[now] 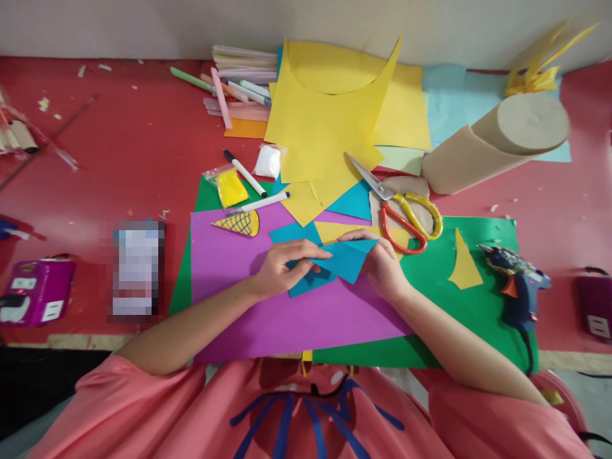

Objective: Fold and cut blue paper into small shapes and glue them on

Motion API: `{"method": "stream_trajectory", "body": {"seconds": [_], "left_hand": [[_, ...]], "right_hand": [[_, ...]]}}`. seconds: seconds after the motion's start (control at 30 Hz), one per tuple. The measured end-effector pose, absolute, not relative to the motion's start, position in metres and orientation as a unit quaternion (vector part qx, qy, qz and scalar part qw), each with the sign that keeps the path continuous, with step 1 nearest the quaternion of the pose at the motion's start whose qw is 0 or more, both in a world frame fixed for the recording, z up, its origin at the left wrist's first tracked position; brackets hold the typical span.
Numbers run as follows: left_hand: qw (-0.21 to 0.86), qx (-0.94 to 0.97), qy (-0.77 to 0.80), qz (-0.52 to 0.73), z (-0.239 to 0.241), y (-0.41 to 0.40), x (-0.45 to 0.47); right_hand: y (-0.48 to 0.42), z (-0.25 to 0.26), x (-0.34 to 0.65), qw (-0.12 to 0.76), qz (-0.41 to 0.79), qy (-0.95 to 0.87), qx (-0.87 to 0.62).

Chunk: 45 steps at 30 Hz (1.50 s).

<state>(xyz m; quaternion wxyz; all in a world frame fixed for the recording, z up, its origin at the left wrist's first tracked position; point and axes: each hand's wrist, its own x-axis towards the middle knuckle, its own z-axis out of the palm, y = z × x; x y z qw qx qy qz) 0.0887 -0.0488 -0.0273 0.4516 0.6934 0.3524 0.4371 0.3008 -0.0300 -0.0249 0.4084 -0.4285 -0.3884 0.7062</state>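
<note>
My left hand [282, 266] and my right hand [377, 262] both pinch a piece of blue paper [345, 260] that is folded over between them, above a purple sheet [239, 293]. The left fingers press the blue paper's left part, the right fingers hold its upper right edge. A yellow cone-shaped cutout with a drawn grid [239, 223] lies on the purple sheet to the upper left. Red-and-yellow scissors [404, 213] lie shut just beyond my right hand.
A green sheet [459, 306] lies under the purple one, with a yellow triangle [463, 264] and a blue glue gun [514, 287] on its right. Yellow sheets [329, 115], markers [243, 172], a foam roll [502, 137] and a purple box [36, 290] lie around on the red table.
</note>
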Motion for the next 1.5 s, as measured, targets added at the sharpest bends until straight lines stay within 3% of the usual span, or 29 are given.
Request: {"method": "stream_trajectory", "body": {"seconds": [0.23, 0.53, 0.9, 1.0, 1.17, 1.5], "left_hand": [[0.425, 0.670, 0.354, 0.495, -0.033, -0.046, 0.084], [0.401, 0.757, 0.360, 0.370, -0.018, -0.045, 0.093], [0.464, 0.564, 0.483, 0.482, -0.029, -0.041, 0.092], [0.498, 0.568, 0.495, 0.429, -0.027, -0.041, 0.094], [0.458, 0.667, 0.498, 0.312, -0.023, -0.044, 0.095], [0.490, 0.564, 0.532, 0.399, -0.030, -0.042, 0.092]], "right_hand": [[-0.031, -0.018, 0.302, 0.387, 0.753, -0.372, -0.381], [-0.033, -0.018, 0.297, 0.238, 0.660, -0.593, -0.394], [-0.034, -0.021, 0.296, 0.255, 0.651, -0.577, -0.422], [-0.033, -0.021, 0.295, 0.263, 0.652, -0.571, -0.424], [-0.033, -0.019, 0.294, 0.270, 0.654, -0.569, -0.419], [-0.034, -0.020, 0.301, 0.307, 0.583, -0.668, -0.346]]}}
